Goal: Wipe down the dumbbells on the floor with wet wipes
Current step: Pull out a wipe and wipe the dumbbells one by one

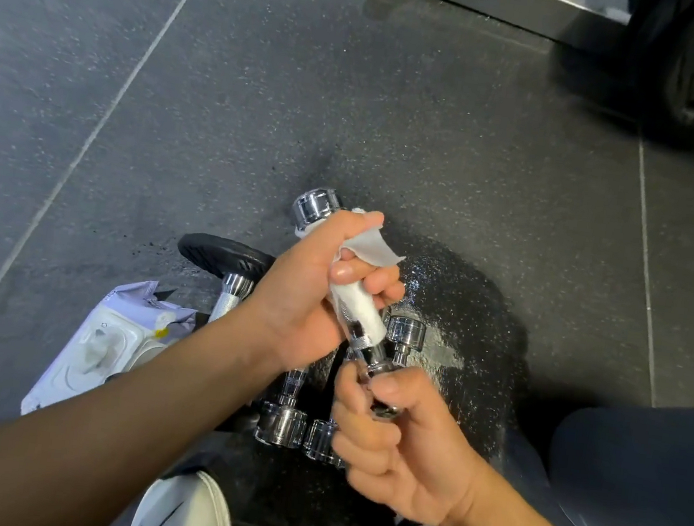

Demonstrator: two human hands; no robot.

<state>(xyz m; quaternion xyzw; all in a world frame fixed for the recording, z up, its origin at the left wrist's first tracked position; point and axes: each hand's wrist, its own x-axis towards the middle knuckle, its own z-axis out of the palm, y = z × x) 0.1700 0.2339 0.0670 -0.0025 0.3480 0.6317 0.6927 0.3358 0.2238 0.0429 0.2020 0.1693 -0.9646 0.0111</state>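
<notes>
Your left hand [310, 297] is curled round the bar of a chrome dumbbell [315, 208], with a white wet wipe [359, 312] wrapped between fingers and bar. Your right hand [397, 444] pinches the dumbbell's near end, holding it above the floor [398, 116] with its far head tilted to the left. Below it, more chrome dumbbells [282, 423] lie beside a wet patch [470, 313], and the wipes pack [108, 342] lies on the left, partly behind your left forearm.
</notes>
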